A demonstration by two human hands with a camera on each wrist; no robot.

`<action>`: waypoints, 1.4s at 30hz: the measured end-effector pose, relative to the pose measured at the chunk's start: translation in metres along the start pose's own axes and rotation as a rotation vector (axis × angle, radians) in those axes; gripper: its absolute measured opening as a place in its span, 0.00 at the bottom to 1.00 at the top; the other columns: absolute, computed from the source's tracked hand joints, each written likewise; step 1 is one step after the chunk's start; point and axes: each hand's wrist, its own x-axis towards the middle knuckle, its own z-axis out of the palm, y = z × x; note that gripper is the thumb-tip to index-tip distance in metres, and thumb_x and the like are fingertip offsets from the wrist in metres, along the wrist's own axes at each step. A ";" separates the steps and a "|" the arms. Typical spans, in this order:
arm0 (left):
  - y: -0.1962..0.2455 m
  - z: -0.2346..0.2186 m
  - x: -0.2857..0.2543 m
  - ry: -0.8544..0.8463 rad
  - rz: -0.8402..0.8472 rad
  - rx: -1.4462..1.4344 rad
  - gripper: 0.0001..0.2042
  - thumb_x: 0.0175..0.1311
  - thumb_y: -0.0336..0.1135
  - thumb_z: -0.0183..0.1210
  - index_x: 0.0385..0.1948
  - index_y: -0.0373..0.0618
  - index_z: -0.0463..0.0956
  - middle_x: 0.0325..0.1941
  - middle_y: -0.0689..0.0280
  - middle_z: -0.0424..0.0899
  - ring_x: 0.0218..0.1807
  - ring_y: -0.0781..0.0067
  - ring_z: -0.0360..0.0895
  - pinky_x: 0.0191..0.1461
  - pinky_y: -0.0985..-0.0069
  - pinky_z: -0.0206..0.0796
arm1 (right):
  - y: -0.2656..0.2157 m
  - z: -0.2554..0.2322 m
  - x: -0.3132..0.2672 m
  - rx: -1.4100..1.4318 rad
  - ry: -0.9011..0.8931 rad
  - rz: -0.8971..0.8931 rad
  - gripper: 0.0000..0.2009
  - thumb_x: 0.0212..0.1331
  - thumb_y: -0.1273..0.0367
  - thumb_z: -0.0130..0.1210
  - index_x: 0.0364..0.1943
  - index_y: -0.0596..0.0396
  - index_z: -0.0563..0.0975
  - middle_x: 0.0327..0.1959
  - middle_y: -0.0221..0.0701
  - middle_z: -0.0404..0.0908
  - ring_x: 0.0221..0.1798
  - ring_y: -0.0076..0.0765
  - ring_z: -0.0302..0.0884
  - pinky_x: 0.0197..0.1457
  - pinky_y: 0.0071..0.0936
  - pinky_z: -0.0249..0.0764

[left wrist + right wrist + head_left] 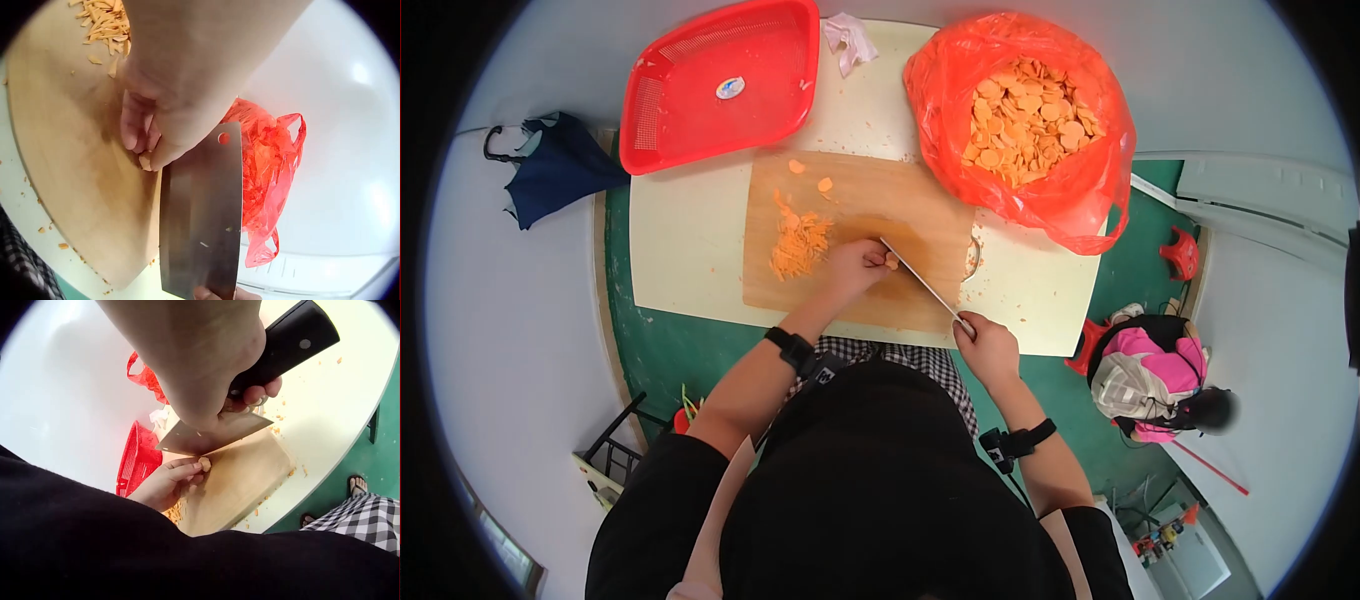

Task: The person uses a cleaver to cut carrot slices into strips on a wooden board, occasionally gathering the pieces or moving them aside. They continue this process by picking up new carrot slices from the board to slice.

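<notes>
My left hand [858, 266] pinches a small stack of orange carrot slices [205, 464] on the wooden cutting board [890, 190]. My right hand [988, 350] grips the black handle [290, 347] of a wide cleaver [203, 200]. Its blade stands slanted across the board, right beside the left fingertips and the carrot slices. A pile of thin carrot strips [800, 242] lies on the board to the left of the left hand. Two loose slices [797, 167] rest near the board's far left corner.
A red plastic bag [940, 120] full of carrot slices [1030, 115] stands at the table's back right. At the back left is a red basket [690, 125], with a crumpled tissue [850, 42] beside it. Carrot scraps dot the pale table [690, 240]. Another person [1150, 375] sits off to the right.
</notes>
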 end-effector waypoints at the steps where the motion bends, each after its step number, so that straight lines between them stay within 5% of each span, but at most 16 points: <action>1: -0.008 0.001 -0.001 -0.002 -0.012 -0.004 0.10 0.47 0.30 0.64 0.32 0.40 0.78 0.27 0.64 0.81 0.31 0.77 0.79 0.37 0.79 0.70 | 0.002 0.000 0.002 -0.002 -0.012 0.003 0.12 0.52 0.60 0.52 0.36 0.49 0.79 0.23 0.40 0.79 0.28 0.45 0.78 0.34 0.36 0.75; 4: -0.013 0.005 -0.005 0.050 -0.002 -0.120 0.10 0.47 0.30 0.64 0.32 0.40 0.77 0.28 0.64 0.81 0.29 0.78 0.78 0.35 0.80 0.70 | 0.005 0.000 0.007 0.018 -0.044 0.019 0.12 0.52 0.60 0.52 0.36 0.50 0.79 0.23 0.40 0.79 0.28 0.44 0.79 0.34 0.35 0.75; 7: -0.005 0.010 -0.009 0.099 -0.065 0.041 0.10 0.48 0.30 0.64 0.32 0.40 0.77 0.28 0.65 0.81 0.29 0.80 0.76 0.33 0.82 0.68 | 0.007 -0.002 0.009 0.021 -0.075 0.021 0.12 0.52 0.61 0.52 0.36 0.50 0.79 0.22 0.39 0.79 0.28 0.44 0.78 0.34 0.35 0.75; 13: -0.001 0.018 -0.008 0.217 0.070 0.271 0.09 0.46 0.30 0.63 0.31 0.43 0.79 0.23 0.63 0.75 0.24 0.72 0.74 0.29 0.77 0.66 | 0.013 0.002 0.014 0.021 -0.022 -0.114 0.12 0.52 0.63 0.52 0.38 0.51 0.78 0.21 0.39 0.78 0.26 0.43 0.78 0.33 0.34 0.74; 21: 0.001 0.027 -0.006 0.356 -0.047 -0.010 0.08 0.50 0.34 0.62 0.29 0.40 0.80 0.21 0.63 0.79 0.24 0.74 0.76 0.28 0.79 0.66 | 0.011 0.002 0.016 0.049 -0.086 -0.048 0.12 0.53 0.63 0.51 0.38 0.53 0.79 0.19 0.40 0.77 0.25 0.44 0.77 0.32 0.34 0.74; 28: -0.005 0.027 -0.001 0.280 -0.207 -0.217 0.09 0.51 0.34 0.61 0.31 0.39 0.80 0.24 0.64 0.82 0.24 0.78 0.77 0.29 0.80 0.67 | 0.012 -0.002 0.020 0.118 -0.140 0.014 0.13 0.53 0.63 0.51 0.38 0.54 0.79 0.18 0.41 0.76 0.24 0.45 0.77 0.31 0.34 0.73; 42: 0.011 0.027 -0.010 0.340 -0.172 0.066 0.06 0.47 0.29 0.60 0.27 0.38 0.78 0.22 0.57 0.80 0.25 0.65 0.78 0.30 0.75 0.67 | 0.016 -0.003 0.014 -0.174 -0.015 -0.203 0.14 0.48 0.66 0.53 0.41 0.50 0.76 0.21 0.36 0.77 0.24 0.40 0.77 0.28 0.33 0.74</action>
